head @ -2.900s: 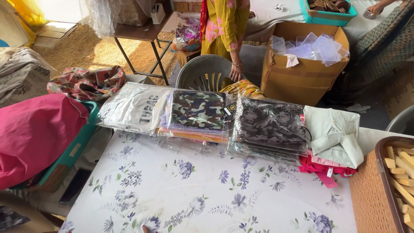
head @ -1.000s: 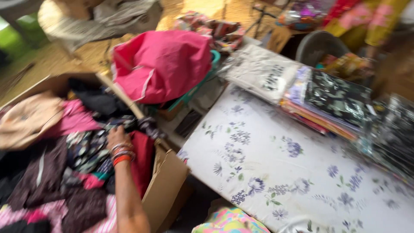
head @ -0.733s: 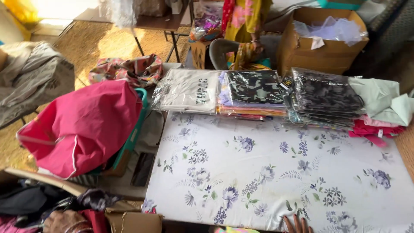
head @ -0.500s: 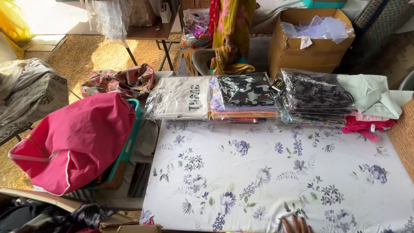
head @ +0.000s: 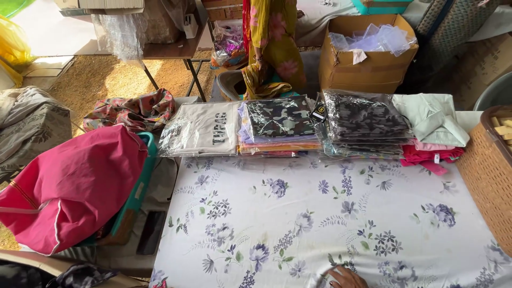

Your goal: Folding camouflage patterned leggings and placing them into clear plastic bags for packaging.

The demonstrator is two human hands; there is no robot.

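White floral-printed cloth (head: 330,213) flat across the table, hand (head: 345,277) pressing its near edge

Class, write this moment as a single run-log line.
hands: one hand flat on floral cloth, side unclear | other hand: not in view | far edge: bagged folded garments in stacks | right: wicker basket

Soft even daylight over my table (head: 298,213), strong sun patch on the straw mat (head: 101,80) at upper left, mild glare on the plastic-wrapped shirts (head: 362,117), sharp focus, slight stretching toward the edges.

left hand (head: 345,277) off carton, onto tablecloth (head: 298,224)
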